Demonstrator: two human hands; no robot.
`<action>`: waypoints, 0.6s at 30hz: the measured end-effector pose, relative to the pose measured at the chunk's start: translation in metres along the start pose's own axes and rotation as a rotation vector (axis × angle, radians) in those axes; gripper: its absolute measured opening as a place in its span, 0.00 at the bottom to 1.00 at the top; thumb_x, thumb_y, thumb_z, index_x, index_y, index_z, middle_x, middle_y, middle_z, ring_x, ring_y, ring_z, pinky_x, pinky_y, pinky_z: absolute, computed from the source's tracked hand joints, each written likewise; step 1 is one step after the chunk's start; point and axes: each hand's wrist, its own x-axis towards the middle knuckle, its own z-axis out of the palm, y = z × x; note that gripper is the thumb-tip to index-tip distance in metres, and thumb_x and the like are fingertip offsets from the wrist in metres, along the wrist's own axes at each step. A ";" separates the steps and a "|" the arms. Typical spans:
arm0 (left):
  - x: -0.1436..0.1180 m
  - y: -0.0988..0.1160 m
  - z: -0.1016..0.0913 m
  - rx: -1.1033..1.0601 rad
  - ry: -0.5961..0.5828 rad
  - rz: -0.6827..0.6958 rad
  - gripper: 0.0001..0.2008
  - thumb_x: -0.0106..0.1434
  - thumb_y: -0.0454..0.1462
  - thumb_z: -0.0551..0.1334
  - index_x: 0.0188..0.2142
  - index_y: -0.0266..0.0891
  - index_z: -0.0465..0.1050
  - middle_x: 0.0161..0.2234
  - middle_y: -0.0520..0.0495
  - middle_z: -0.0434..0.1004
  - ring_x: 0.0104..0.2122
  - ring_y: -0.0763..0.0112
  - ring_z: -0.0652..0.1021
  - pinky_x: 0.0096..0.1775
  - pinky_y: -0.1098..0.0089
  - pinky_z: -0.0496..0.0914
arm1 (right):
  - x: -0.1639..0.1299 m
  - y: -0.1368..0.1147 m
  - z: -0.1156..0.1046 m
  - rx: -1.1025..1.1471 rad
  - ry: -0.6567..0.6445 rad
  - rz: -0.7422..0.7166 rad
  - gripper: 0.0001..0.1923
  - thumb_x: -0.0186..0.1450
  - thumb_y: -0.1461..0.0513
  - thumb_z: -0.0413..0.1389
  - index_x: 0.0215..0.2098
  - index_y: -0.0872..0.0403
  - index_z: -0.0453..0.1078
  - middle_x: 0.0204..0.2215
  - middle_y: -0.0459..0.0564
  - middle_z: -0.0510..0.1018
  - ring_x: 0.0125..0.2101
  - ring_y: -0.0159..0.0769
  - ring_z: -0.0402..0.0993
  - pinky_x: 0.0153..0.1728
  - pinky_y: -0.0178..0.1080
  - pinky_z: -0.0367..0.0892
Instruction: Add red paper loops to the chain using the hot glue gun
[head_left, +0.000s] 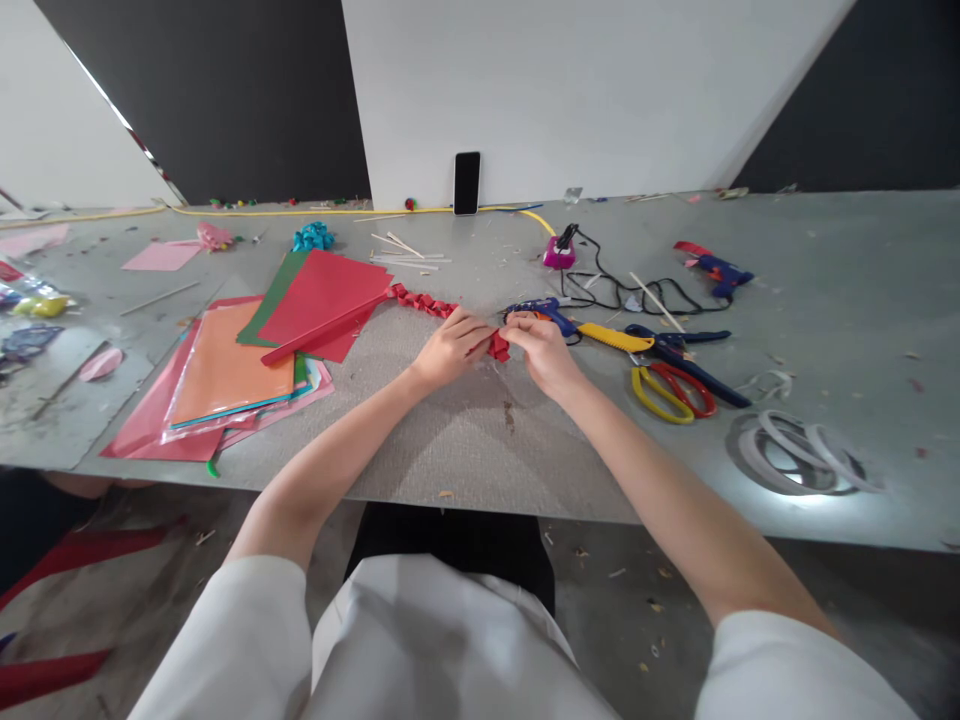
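A red folded paper strip (421,299), twisted into a chain of small folds, stretches from the red sheets toward my hands. My left hand (451,350) is closed on it, fingers pinched near its right part. Close beside, my right hand (541,348) pinches the red end of the same strip between thumb and fingers. The two hands almost meet above the grey table (420,430). Just behind my right hand lies a blue glue gun (541,310). Red paper sheets (322,300) with a green one under them are left of my left hand.
Scissors with yellow and red handles (671,392), a yellow-handled tool (616,337) and clear tape rings (802,450) lie to the right. A second glue gun (716,270) and its cord are behind. A phone (466,184) leans on the wall. Orange paper (232,355) lies left.
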 end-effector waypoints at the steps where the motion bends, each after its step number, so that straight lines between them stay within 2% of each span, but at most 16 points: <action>1: 0.000 0.000 0.000 0.002 0.009 -0.002 0.11 0.75 0.37 0.59 0.45 0.36 0.80 0.39 0.39 0.82 0.42 0.63 0.78 0.48 0.56 0.77 | 0.000 0.001 -0.001 -0.003 -0.005 -0.002 0.14 0.57 0.53 0.64 0.19 0.50 0.69 0.31 0.47 0.71 0.44 0.43 0.69 0.53 0.47 0.62; 5: 0.000 0.002 0.001 -0.011 0.066 -0.006 0.10 0.75 0.36 0.59 0.45 0.37 0.80 0.38 0.40 0.83 0.42 0.63 0.77 0.47 0.58 0.76 | 0.000 0.001 -0.004 -0.040 -0.042 -0.034 0.13 0.60 0.53 0.64 0.23 0.50 0.73 0.34 0.47 0.72 0.46 0.43 0.70 0.54 0.47 0.61; 8: -0.001 0.002 0.002 -0.035 0.094 -0.020 0.11 0.75 0.37 0.59 0.44 0.37 0.81 0.38 0.40 0.83 0.42 0.64 0.77 0.47 0.58 0.76 | -0.001 -0.004 -0.007 -0.150 -0.042 -0.092 0.16 0.64 0.51 0.62 0.24 0.50 0.71 0.36 0.49 0.72 0.45 0.44 0.70 0.53 0.47 0.62; 12: -0.001 0.001 0.003 -0.042 0.111 -0.026 0.14 0.76 0.39 0.58 0.42 0.39 0.83 0.37 0.40 0.83 0.41 0.64 0.77 0.47 0.58 0.76 | -0.004 -0.014 -0.013 -0.426 0.006 -0.319 0.12 0.68 0.50 0.59 0.33 0.48 0.76 0.39 0.51 0.73 0.48 0.47 0.70 0.56 0.51 0.61; 15: 0.000 0.000 0.004 -0.056 0.090 -0.045 0.16 0.76 0.41 0.57 0.39 0.39 0.82 0.37 0.40 0.83 0.41 0.64 0.78 0.46 0.58 0.77 | -0.006 -0.018 -0.020 -0.574 -0.070 -0.494 0.08 0.69 0.53 0.60 0.43 0.46 0.78 0.42 0.52 0.73 0.49 0.48 0.70 0.59 0.54 0.60; 18: 0.001 -0.001 0.004 -0.081 0.057 -0.060 0.17 0.77 0.42 0.57 0.37 0.39 0.82 0.37 0.40 0.83 0.41 0.64 0.78 0.45 0.58 0.77 | -0.007 -0.018 -0.025 -0.616 -0.125 -0.554 0.09 0.69 0.54 0.61 0.47 0.44 0.78 0.43 0.52 0.75 0.49 0.48 0.70 0.57 0.54 0.62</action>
